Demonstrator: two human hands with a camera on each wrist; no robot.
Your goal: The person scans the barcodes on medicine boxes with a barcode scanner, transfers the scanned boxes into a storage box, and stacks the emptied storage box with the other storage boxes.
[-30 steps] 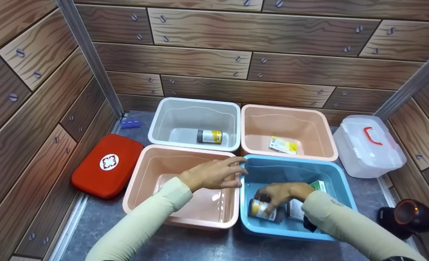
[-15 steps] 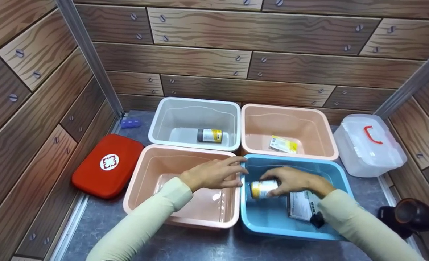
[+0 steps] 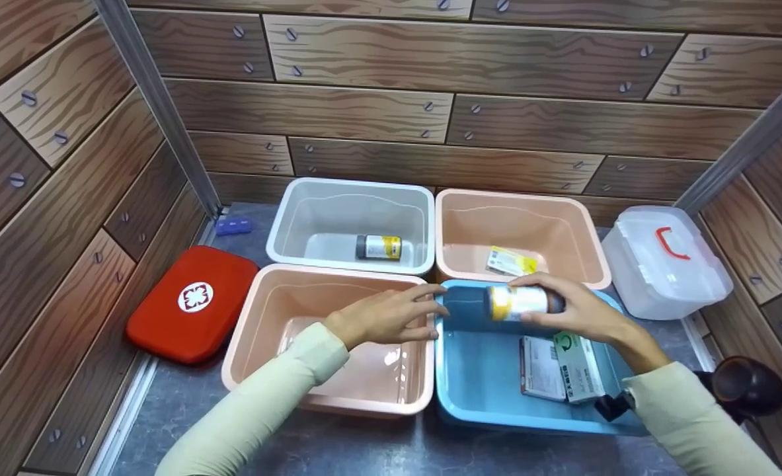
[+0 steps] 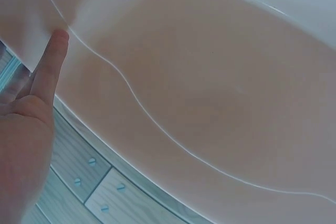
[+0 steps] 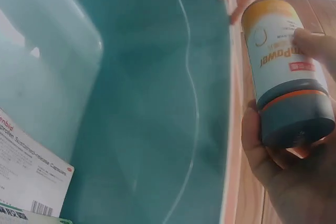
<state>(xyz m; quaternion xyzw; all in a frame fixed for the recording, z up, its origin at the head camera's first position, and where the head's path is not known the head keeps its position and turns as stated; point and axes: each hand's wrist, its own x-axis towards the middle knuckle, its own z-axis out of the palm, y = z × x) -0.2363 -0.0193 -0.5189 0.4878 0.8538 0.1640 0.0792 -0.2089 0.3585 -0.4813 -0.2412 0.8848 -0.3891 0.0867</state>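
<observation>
My right hand (image 3: 579,311) grips a dark pill bottle (image 3: 519,303) with a white and yellow label, lying sideways above the back part of the blue bin (image 3: 476,413). In the right wrist view, thumb and fingers wrap the bottle (image 5: 283,61) near its dark cap. My left hand (image 3: 387,317) rests with fingers extended over the shared rim of the front peach bin (image 3: 328,403) and the blue bin. Two medicine boxes lie in the blue bin: a white one (image 3: 543,368) and a green-and-white one (image 3: 579,370).
Behind stand a grey bin (image 3: 321,248) holding a similar bottle (image 3: 379,246) and a peach bin (image 3: 460,254) with a yellow-white box (image 3: 511,261). A red first-aid case (image 3: 192,304) and purple pill case (image 3: 233,226) lie left. A clear lidded box (image 3: 665,264) and black scanner-like device (image 3: 747,390) stand right.
My right hand has lifted the pill bottle from the floor of the blue bin, up and toward its back edge. The two boxes there are now uncovered. My left hand has stayed put.
</observation>
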